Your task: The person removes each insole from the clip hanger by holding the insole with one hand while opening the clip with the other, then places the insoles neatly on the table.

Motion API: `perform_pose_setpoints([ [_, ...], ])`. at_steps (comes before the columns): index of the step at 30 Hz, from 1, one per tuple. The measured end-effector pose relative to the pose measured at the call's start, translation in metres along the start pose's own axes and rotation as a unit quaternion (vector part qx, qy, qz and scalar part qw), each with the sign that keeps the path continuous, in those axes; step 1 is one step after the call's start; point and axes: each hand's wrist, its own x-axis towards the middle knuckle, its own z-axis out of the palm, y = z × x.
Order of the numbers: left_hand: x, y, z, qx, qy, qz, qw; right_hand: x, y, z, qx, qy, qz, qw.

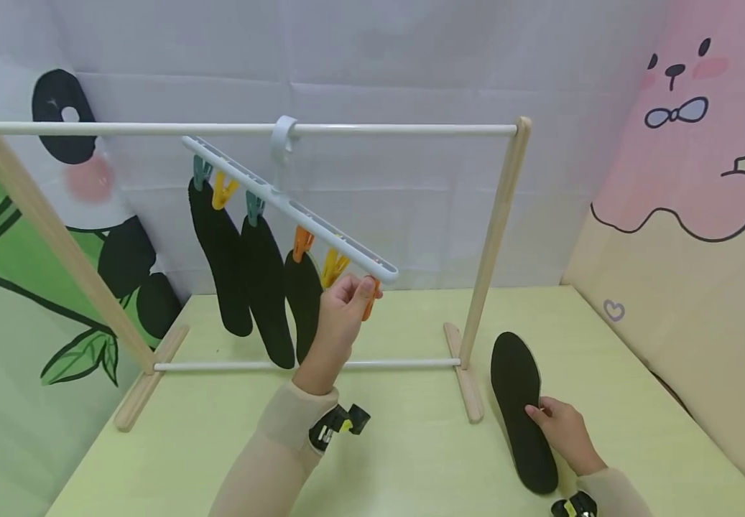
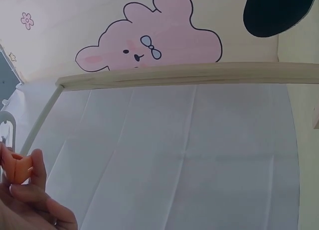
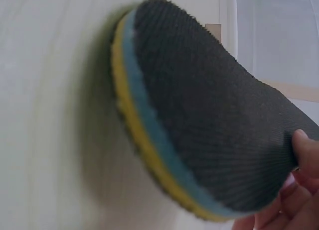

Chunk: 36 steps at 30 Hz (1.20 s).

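Observation:
A light-blue clip hanger (image 1: 294, 208) hangs slanted across the rack, its near end to the right. My left hand (image 1: 340, 323) pinches the orange clip (image 1: 371, 300) at that end; in the left wrist view no insole shows in the orange clip (image 2: 19, 169). Three black insoles, the left one (image 1: 217, 251), the middle one (image 1: 267, 287) and the right one (image 1: 303, 291), hang from other clips. Over the table at right, my right hand (image 1: 566, 431) holds another black insole (image 1: 519, 402) by its edge, thumb on top. Blue and yellow layers line this insole's edge (image 3: 144, 135).
The rack has a white top bar (image 1: 411, 130), a lower bar (image 1: 404, 364) and wooden side posts, the right post (image 1: 495, 244) between my hands. Two yellow clips, the far one (image 1: 222, 192) and the near one (image 1: 334, 267), hold nothing visible. Beneath is a pale yellow-green table (image 1: 398, 459).

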Motion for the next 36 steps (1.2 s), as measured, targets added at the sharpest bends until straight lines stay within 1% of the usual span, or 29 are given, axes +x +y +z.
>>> perform_pose_setpoints([
  [10,0.000,0.001,0.002,0.001,0.000,0.003,1.0000,0.004,0.006,-0.001,-0.001,-0.008,0.006,0.9999],
  [19,0.001,-0.001,0.002,0.004,0.001,0.012,0.9999,0.007,0.008,-0.001,0.000,-0.016,0.017,0.9997],
  [25,0.002,-0.001,0.001,0.005,0.004,0.018,0.9998,0.010,0.007,0.001,-0.008,-0.013,0.009,0.9998],
  [30,0.001,-0.002,0.001,0.004,0.006,0.012,0.9999,0.011,0.009,0.003,-0.016,-0.014,0.007,0.9998],
  [36,0.001,-0.005,0.001,0.004,0.009,0.007,0.9999,0.011,0.011,0.003,-0.017,-0.022,0.015,0.9995],
])
